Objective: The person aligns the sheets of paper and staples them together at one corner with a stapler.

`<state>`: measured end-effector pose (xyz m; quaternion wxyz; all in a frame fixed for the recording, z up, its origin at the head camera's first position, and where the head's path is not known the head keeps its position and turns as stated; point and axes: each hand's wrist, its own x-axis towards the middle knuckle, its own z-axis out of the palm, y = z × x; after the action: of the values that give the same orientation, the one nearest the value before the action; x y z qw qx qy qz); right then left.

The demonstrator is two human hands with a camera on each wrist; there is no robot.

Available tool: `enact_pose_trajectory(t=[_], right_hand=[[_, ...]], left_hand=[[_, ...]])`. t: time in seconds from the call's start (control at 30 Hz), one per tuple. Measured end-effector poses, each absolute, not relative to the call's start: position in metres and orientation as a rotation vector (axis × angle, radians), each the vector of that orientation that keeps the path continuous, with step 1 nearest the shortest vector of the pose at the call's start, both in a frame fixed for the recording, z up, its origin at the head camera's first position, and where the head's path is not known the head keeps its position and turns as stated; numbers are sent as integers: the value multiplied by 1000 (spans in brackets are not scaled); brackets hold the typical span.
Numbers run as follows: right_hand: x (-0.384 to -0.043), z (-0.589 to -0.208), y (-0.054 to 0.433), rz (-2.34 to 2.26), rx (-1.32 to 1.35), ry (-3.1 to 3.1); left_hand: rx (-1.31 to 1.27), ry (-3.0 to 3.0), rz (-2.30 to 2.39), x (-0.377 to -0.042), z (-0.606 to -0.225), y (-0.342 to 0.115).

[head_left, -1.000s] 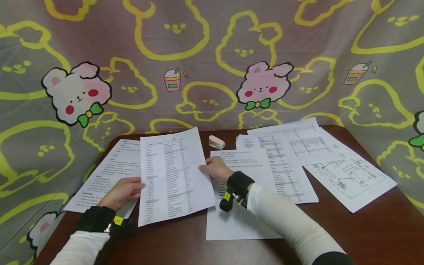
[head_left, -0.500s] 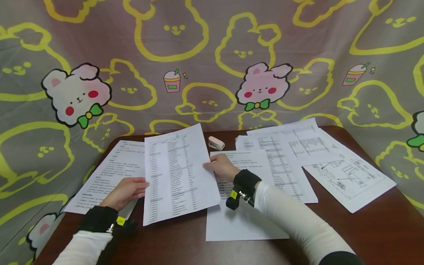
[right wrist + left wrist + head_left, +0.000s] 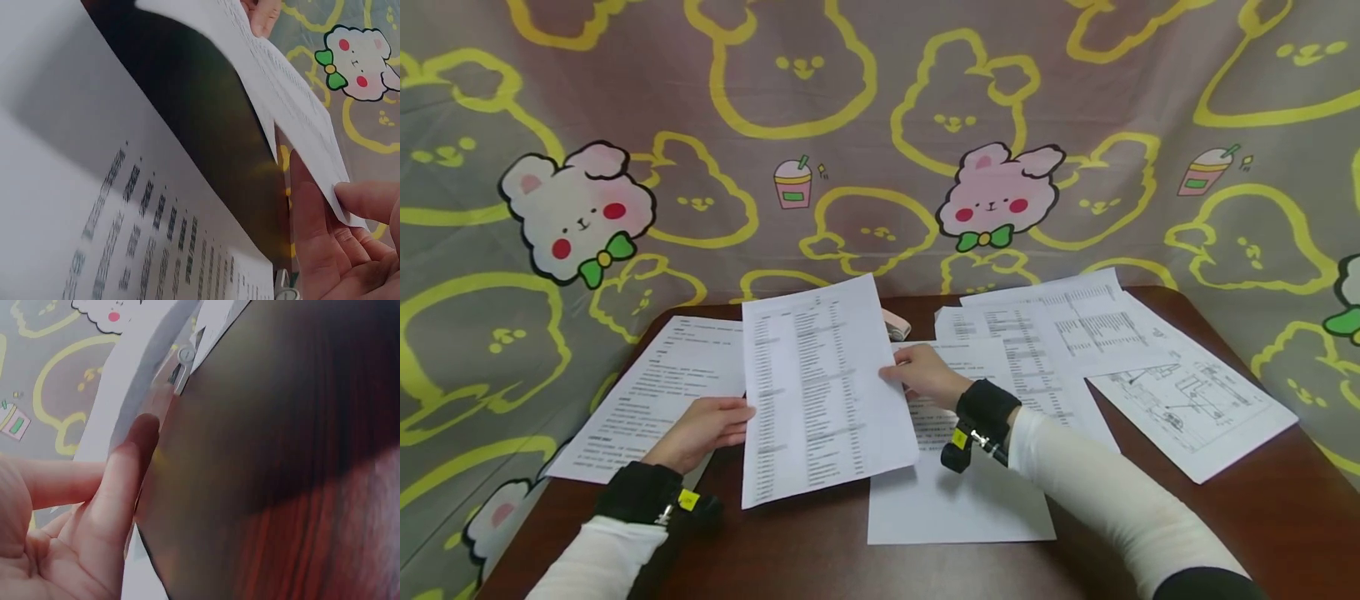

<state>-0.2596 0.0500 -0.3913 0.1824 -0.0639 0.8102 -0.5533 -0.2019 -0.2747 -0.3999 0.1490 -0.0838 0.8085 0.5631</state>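
Note:
Tilted up off the table, a printed sheet of paper (image 3: 820,392) with columns of text is held between both hands. The left hand (image 3: 703,429) pinches its left edge; in the left wrist view the thumb and fingers of that hand (image 3: 81,531) lie on either side of the paper. On the opposite edge, the right hand (image 3: 928,377) pinches the sheet between thumb and fingers, as the right wrist view also shows. Behind the raised sheet, a small pale pink stapler (image 3: 897,326) is partly hidden.
Another text sheet (image 3: 655,392) lies at the left of the brown table (image 3: 805,550). Under the right forearm is a further printed sheet (image 3: 955,508). Overlapping printed pages (image 3: 1097,321) and a line-drawing sheet (image 3: 1202,408) lie at the right. A patterned curtain (image 3: 865,108) hangs behind.
Both hands and the held sheet have shifted to the right, and the sheet's top edge has risen slightly. The stapler, fully visible before, is now partly covered by the sheet.

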Motion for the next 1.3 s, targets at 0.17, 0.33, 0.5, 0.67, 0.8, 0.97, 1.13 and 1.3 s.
enact_pose_trajectory(t=[0.17, 0.33, 0.5, 0.67, 0.8, 0.97, 1.13, 1.3], right_hand=[[-259, -391, 63, -1567, -197, 2302], [-258, -393, 77, -1514, -160, 2330], [-256, -393, 91, -1476, -118, 2343], [-255, -396, 104, -1492, -111, 2329], [-254, -397, 112, -1511, -87, 2318], [-254, -395, 120, -1521, -68, 2313], [-252, -395, 128, -1530, -64, 2309], [-250, -398, 138, -1525, -65, 2317]], left_hand=[[-189, 2336, 1634, -201, -395, -263], [-186, 2334, 1657, -201, -396, -248], [-165, 2330, 1669, -203, -398, -233], [-134, 2303, 1712, -204, -398, -221], [-99, 2284, 1735, -203, -398, -213], [-101, 2269, 1770, -203, -396, -205], [-85, 2249, 1788, -204, -396, -199], [-57, 2249, 1773, -204, -396, -192]])
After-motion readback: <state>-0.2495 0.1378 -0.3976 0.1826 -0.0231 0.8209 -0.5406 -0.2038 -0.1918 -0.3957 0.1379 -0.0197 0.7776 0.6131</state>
